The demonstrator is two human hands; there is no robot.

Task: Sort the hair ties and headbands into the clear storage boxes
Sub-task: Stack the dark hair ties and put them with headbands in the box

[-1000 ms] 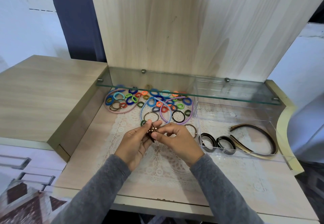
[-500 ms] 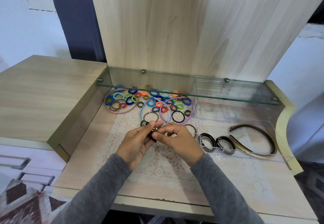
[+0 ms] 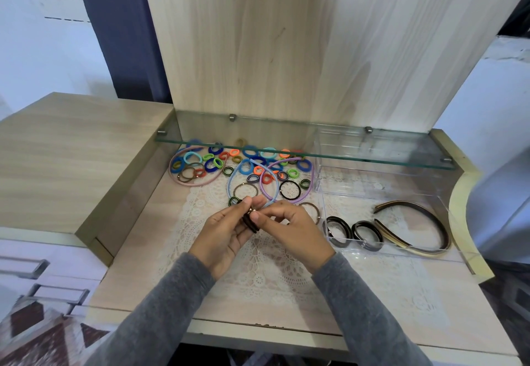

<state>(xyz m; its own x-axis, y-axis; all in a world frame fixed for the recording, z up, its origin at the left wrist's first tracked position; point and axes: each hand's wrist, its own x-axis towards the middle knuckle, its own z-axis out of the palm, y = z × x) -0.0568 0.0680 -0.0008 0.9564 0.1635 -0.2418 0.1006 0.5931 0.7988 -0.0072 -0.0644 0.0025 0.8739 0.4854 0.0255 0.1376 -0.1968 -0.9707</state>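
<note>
Black hair ties [image 3: 250, 222] are pinched mid-air, coloured ties [image 3: 245, 166] scattered behind, dark headbands [image 3: 424, 210] inside the clear box [image 3: 361, 208].

Tall pale wood panel [image 3: 286, 44] rises behind table [image 3: 134, 265]. Glass shelf [image 3: 372, 156] on metal pegs [image 3: 232, 117] spans its foot. Table pale wood-grain, white lace mat [image 3: 272, 276] across middle. Raised wood cabinet top [image 3: 71, 159] at left, white drawers [image 3: 63, 268] with metal handles [image 3: 25, 265] below it. Dark blue strip [image 3: 123, 30] beside white wall [image 3: 43, 64], upper left. Patterned red-and-white floor [image 3: 37, 337], bottom left.

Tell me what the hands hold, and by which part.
Both hands pinch one small bunch of black hair ties: the left hand and right hand grip its upper end, near the metal beads.
</note>
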